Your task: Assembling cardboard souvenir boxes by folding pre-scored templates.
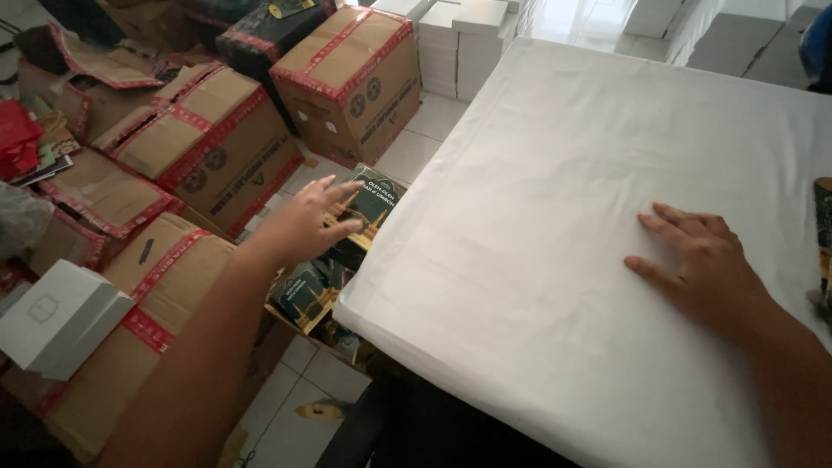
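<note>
Both forearms are filling the bottom of the view, mine, reaching out from about 6 o'clock. My right hand (698, 260) is lying flat at 3 o'clock on the white cloth-covered table (555, 173), fingers slightly spread and palm down, pressing on the cloth and gripping nothing. Just past it, at the right edge of the view, a sliver of a dark patterned object (823, 234) is showing; I cannot tell what it is.

My left hand (308, 221) is stretching out toward 10 o'clock, beyond the table's left edge, fingers open and fanned. Its fingertips are hovering over, or just touching, a dark green printed box (374, 206) with gold artwork; I cannot tell which. That box is sitting on top of a stack just beside the table's left edge, at the centre of the view. More green printed boxes (305, 295) of the same kind are lying lower down, under my left wrist, inside an open carton.

Brown cardboard cartons sealed with red tape (351, 78) are crowding the tiled floor from 9 to 12 o'clock. One small white box (52, 316) is resting on a carton at 8 o'clock. Stacks of flat white boxes (459, 39) are standing at 12 o'clock, just beyond the table's far corner.
</note>
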